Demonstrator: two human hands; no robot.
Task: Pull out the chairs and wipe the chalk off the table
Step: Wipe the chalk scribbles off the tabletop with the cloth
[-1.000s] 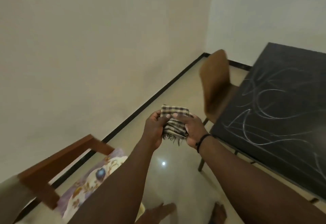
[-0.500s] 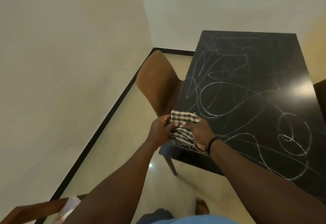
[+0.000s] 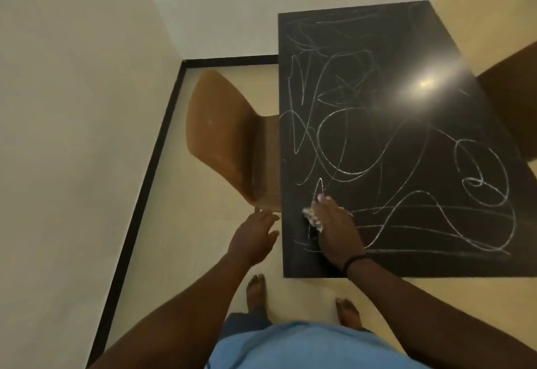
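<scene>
A black table [image 3: 406, 150] covered in white chalk scribbles fills the right half of the view. My right hand [image 3: 337, 229] lies flat on its near left corner and presses a folded checked cloth [image 3: 312, 219] against the top; only the cloth's left edge shows under the palm. My left hand [image 3: 255, 238] hovers beside the table's left edge with relaxed fingers, holding nothing, just below the seat of a brown chair [image 3: 226, 142]. That chair stands at the table's left side with its seat partly under the top.
A second brown chair [image 3: 517, 101] shows at the table's right side, cut by the frame edge. A cream wall with a black skirting [image 3: 151, 171] runs close along the left. My bare feet [image 3: 255, 287] stand on the floor before the table's near edge.
The view has swung over the table. My left hand has let go of the cloth and moved left of the table edge. My right hand has brought the cloth down flat onto the tabletop.
</scene>
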